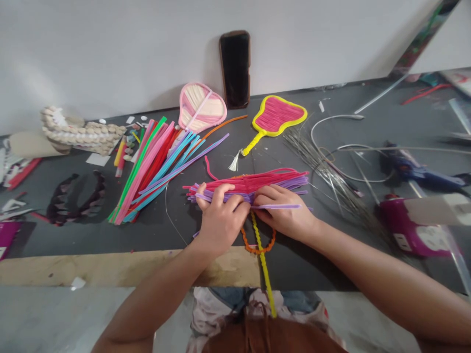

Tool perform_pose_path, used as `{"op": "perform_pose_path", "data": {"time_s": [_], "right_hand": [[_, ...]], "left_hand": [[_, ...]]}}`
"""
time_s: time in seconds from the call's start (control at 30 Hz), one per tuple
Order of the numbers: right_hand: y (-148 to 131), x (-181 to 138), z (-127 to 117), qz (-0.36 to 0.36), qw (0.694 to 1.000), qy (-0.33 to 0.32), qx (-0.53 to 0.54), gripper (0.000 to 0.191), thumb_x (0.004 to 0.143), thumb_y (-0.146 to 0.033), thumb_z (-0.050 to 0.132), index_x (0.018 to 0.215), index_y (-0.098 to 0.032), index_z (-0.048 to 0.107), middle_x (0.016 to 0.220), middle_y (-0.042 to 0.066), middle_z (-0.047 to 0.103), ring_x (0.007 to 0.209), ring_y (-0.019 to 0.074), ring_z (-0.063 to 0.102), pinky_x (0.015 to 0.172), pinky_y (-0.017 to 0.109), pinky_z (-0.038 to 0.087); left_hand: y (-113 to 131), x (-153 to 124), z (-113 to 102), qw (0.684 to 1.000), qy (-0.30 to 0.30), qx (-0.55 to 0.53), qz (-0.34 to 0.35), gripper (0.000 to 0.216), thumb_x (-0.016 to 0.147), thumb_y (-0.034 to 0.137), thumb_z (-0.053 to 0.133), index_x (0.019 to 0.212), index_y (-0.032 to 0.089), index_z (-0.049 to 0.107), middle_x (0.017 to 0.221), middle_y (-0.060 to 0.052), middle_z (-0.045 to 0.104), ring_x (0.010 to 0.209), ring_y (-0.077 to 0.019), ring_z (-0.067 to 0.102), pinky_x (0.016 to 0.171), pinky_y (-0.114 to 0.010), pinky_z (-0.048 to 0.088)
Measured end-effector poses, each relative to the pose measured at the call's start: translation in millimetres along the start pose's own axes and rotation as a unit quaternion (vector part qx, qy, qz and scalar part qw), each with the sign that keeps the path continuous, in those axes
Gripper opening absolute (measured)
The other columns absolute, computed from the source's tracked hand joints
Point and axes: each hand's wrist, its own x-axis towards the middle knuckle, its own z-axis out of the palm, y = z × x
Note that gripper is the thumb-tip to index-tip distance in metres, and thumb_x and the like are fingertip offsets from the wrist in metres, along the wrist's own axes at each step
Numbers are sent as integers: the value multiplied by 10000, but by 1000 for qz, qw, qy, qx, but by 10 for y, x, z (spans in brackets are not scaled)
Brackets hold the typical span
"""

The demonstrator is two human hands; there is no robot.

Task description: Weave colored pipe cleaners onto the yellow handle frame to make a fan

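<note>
My left hand (221, 215) and my right hand (283, 211) rest side by side on a half-woven fan of red and purple pipe cleaners (253, 184) lying flat on the dark table (154, 230). Both hands pinch a purple pipe cleaner (279, 206) that runs across the weave's near edge. A yellow twisted stem (263, 260) and an orange loop (253, 245) stick out from under my hands toward me.
A heap of loose coloured pipe cleaners (158, 162) lies at left. Behind stand a pink woven fan (201, 106), a yellow-rimmed red fan (275, 117) and a phone (235, 68) leaning on the wall. Thin wires (324, 166), a glue gun (419, 169) and a purple box (408, 225) lie at right.
</note>
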Motion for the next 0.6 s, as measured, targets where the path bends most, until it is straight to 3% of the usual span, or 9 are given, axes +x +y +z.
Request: {"op": "perform_pose_path", "data": {"time_s": [0.17,0.37,0.5,0.6], "right_hand": [[-19,6,10,14,1000,-3,9,229,961,-218,451,832,-171,635,858,91,656,785,199,568,725,332,472],[76,10,-124,50,986,48,150,135,895,-139,520,955,-193,629,975,85,686,901,204,635,783,319,519],[96,-46,-384,127,971,157,127,181,896,-136,482,951,-237,621,899,58,684,832,204,645,753,351,523],[59,-110,-495,69,965,243,73,195,885,-151,526,978,-282,637,897,46,704,843,225,639,785,410,508]], "left_hand": [[-10,-1,28,1000,8,0,-15,101,889,221,640,822,275,693,787,20,718,1130,-268,545,1093,-619,98],[-27,11,30,1000,0,-1,-22,82,880,236,660,860,302,704,775,16,718,1105,-275,548,1053,-649,128],[-24,20,37,999,-4,-14,-32,128,893,199,630,823,296,676,764,27,697,1122,-289,548,1022,-694,185],[-17,23,35,999,0,-26,-41,170,913,189,593,791,297,643,770,53,682,1121,-265,560,1042,-687,208]]}}
